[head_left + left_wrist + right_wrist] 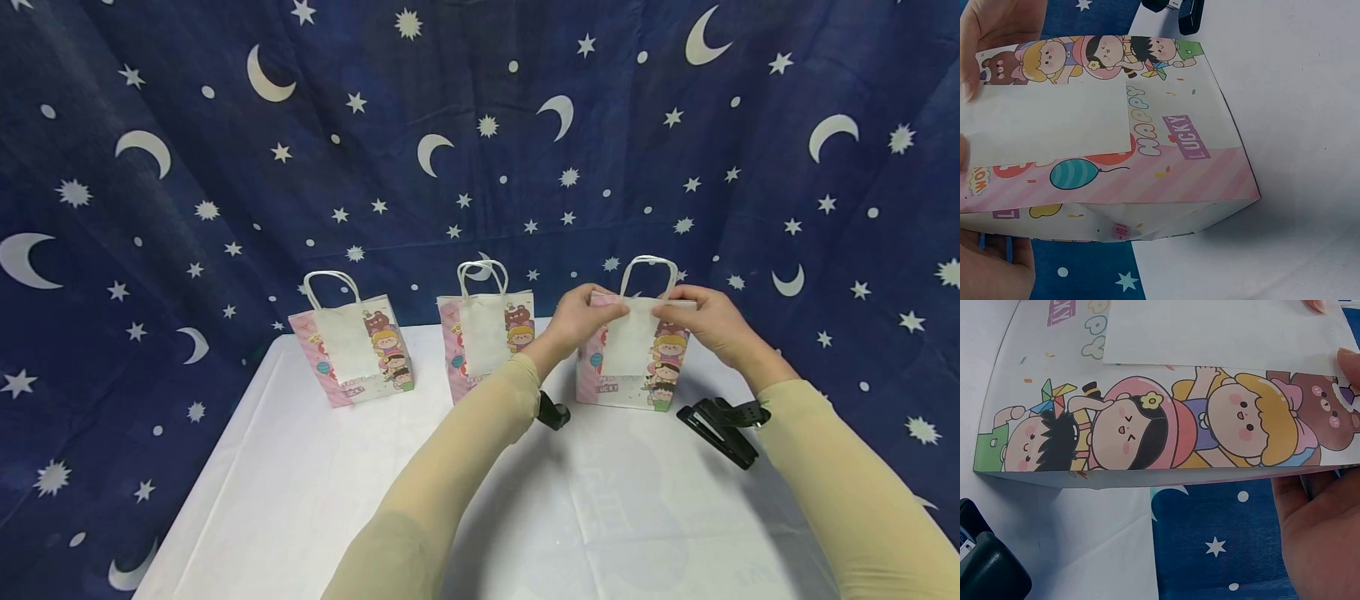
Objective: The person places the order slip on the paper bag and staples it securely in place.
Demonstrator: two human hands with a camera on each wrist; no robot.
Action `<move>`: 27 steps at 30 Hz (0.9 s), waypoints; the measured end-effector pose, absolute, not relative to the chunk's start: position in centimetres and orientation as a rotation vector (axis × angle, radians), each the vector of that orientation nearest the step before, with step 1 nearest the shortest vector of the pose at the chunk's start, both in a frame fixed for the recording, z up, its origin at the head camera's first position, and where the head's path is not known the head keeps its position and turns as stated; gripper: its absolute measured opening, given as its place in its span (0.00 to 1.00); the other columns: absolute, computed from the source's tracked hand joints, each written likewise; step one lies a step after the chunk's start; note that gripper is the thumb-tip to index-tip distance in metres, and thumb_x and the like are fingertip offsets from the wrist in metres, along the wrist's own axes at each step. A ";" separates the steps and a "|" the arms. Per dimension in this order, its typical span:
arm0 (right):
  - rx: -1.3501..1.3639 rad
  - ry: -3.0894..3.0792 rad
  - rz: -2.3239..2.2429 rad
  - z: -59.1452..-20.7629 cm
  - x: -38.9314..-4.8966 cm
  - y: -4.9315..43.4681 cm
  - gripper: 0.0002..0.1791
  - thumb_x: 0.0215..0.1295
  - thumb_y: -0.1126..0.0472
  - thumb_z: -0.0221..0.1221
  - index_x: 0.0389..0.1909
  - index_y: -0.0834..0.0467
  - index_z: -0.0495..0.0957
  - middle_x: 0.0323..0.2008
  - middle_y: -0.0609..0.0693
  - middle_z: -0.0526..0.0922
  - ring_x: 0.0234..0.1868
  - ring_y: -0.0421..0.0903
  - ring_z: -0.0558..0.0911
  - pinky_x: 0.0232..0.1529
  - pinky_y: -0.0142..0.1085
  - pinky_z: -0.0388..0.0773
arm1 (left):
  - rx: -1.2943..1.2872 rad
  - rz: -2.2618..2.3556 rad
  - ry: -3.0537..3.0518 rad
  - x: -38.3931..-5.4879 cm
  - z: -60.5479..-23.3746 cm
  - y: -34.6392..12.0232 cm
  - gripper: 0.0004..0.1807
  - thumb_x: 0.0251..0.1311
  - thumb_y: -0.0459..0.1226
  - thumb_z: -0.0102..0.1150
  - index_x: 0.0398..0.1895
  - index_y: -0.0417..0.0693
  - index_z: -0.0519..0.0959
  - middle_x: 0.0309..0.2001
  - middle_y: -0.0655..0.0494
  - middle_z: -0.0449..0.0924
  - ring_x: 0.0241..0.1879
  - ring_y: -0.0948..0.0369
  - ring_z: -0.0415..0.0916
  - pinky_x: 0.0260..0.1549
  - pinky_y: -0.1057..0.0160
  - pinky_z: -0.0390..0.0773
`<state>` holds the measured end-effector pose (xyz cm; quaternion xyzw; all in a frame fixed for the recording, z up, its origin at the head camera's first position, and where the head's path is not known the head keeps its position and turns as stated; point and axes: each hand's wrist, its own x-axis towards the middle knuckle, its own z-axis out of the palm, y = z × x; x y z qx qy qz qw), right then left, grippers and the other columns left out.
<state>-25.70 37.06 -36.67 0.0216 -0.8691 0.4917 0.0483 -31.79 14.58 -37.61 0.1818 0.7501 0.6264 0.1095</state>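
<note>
A small white and pink paper bag [637,367] with cartoon figures and a looped white handle stands upright at the right of the table. My left hand [581,321] pinches its upper left edge, thumb on the front, fingers behind. On the other side, my right hand [712,321] pinches the upper right edge the same way. A plain white panel [1054,122] covers the middle of the bag's front. Cartoon faces [1129,425] run down the side nearest my right hand. The bag's base is close over the white tabletop.
Two matching paper bags stand to the left, a middle one [483,333] partly behind my left forearm and a far left one [348,354]. A black stapler [712,437] lies by my right wrist. Behind the white table [300,500] hangs a blue star-and-moon cloth [480,100].
</note>
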 end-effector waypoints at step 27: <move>-0.026 -2.678 1.462 -36.9 -25.0 38.1 0.31 0.68 0.42 0.66 0.60 0.61 0.76 0.48 0.50 0.76 0.54 0.51 0.67 0.59 0.60 0.66 | 0.455 1.829 2.262 -31.5 -38.1 15.0 0.15 0.64 0.46 0.70 0.48 0.51 0.81 0.34 0.59 0.83 0.31 0.62 0.81 0.33 0.64 0.82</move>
